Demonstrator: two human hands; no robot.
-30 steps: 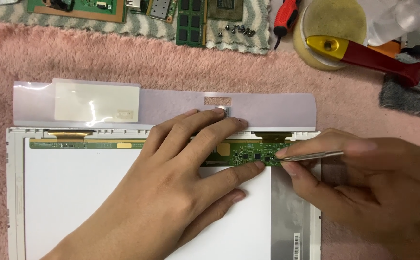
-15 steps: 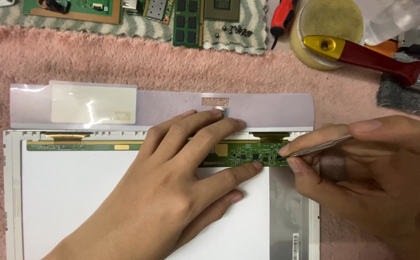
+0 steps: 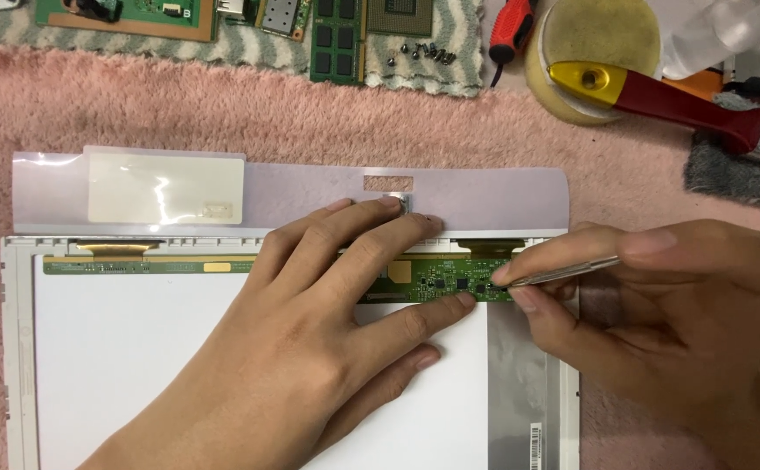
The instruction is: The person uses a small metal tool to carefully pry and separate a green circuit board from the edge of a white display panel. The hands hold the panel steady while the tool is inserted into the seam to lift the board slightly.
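A narrow green circuit strip (image 3: 432, 280) is seen along the far edge of a white display panel (image 3: 136, 365), which lies flat on a pink fluffy mat (image 3: 223, 113). The strip is pressed down by the left hand (image 3: 310, 348), laid flat with its fingers spread, the fingertips resting on the strip and on the pale film flap (image 3: 484, 196) folded back just beyond it. A thin metal tool (image 3: 563, 272) is pinched between thumb and forefinger of the right hand (image 3: 659, 313), its tip touching the right end of the strip. For this step to be done well, the tip is best kept shallow and close to the board's edge, so that the small parts on it are not scraped, while steady, even pressure is held by the flat hand. At the far edge, well apart, a red-handled brush (image 3: 685, 104) lies across a round yellow tin (image 3: 602, 35), beside loose screws (image 3: 419, 54) and green memory boards (image 3: 336, 39).
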